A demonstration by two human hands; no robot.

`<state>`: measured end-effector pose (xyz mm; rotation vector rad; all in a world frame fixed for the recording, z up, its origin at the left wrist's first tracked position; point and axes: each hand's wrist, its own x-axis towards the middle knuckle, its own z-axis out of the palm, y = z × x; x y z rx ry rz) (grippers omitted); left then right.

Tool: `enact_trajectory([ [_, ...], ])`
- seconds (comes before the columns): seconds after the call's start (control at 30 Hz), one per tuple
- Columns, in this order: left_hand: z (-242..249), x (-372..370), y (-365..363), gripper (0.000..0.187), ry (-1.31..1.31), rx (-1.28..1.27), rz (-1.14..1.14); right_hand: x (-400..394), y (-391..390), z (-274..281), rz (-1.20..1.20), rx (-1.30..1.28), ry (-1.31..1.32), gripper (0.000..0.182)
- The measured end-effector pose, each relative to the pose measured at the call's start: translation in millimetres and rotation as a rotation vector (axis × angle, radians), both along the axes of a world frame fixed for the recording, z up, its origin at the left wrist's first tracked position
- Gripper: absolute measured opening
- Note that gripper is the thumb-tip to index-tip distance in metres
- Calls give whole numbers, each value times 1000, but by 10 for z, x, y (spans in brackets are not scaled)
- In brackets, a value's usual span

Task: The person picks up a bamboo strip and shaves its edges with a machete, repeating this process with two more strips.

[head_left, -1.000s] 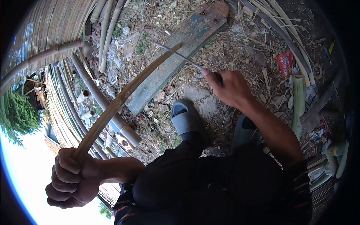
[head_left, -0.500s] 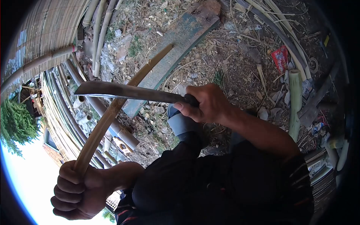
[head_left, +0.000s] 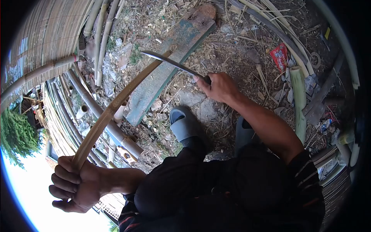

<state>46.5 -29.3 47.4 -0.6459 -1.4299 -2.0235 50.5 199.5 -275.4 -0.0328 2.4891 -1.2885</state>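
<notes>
A long bamboo strip [head_left: 112, 109] runs diagonally from the lower left up to the green-painted plank [head_left: 154, 79]. My left hand [head_left: 77, 185] is closed round its lower end. In my right hand [head_left: 220, 88] is the dark handle of a long-bladed knife [head_left: 176, 64], its fingers wrapped round it. The blade points up and left and crosses the strip near its far end, close above the plank. Whether the edge touches the strip I cannot tell.
Sandalled feet [head_left: 186, 129] stand below the plank. Bamboo poles [head_left: 104, 121] and split strips lie at the left under a slatted screen [head_left: 42, 42]. A red wrapper [head_left: 279, 57] and a green bamboo piece [head_left: 299, 102] lie at the right, among shavings.
The knife has moved up and right from the middle of the strip to near its far end, and its blade now looks narrower. My left hand has shifted slightly left, still round the strip.
</notes>
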Motion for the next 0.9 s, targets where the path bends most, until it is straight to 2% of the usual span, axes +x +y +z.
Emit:
enact_trajectory([
  [0.03,-23,-4,25,38,58,-12,105,-104,69,-57,-14,18,-150,76],
  [0.07,-29,-10,-25,34,78,22,59,-152,69,-100,-31,26,-303,76],
  [0.1,-32,-16,-109,32,77,-4,-43,-189,41,0,-28,15,-290,76],
  [0.17,-85,-31,-137,39,177,-136,187,-139,8,396,-3,-62,-220,74],
  [0.2,-107,-40,-109,39,179,-140,190,-71,-55,542,27,-166,-115,74],
  [0.23,-147,-37,-60,43,205,-153,298,-1,-92,879,46,-237,-17,71],
  [0.27,-173,-36,-44,47,227,-167,405,140,-231,984,11,-397,216,60],
  [0.3,-171,-45,-74,47,226,-171,413,211,-257,1150,109,-445,342,59],
  [0.37,-154,-47,-151,52,215,-134,311,227,-361,1249,89,-592,592,59],
  [0.4,-160,-43,-180,52,209,-140,317,191,-386,1132,93,-598,584,59],
  [0.47,-176,-38,-217,53,196,-129,193,66,-385,810,96,-376,182,60],
  [0.57,-187,-49,-265,54,199,-136,251,-67,-314,745,103,-300,53,62],
  [0.6,-176,-82,-263,54,209,-150,266,3,-324,744,59,-334,198,65],
  [0.63,-178,-109,-261,54,192,-151,260,35,-311,641,52,-332,182,65],
  [0.7,-174,-115,-231,54,209,-117,210,-6,-249,247,108,-283,413,67],
  [0.73,-169,-125,-247,53,210,-118,223,-106,-233,61,72,-200,24,67],
  [0.77,-157,-142,-236,53,210,-114,211,-248,-192,-46,16,-143,-205,68],
  [0.87,-119,-197,-220,53,198,-155,230,-306,-71,-42,68,-80,-197,70],
  [0.9,-111,-218,-216,53,189,-134,209,-192,-48,17,97,-110,-69,72],
])
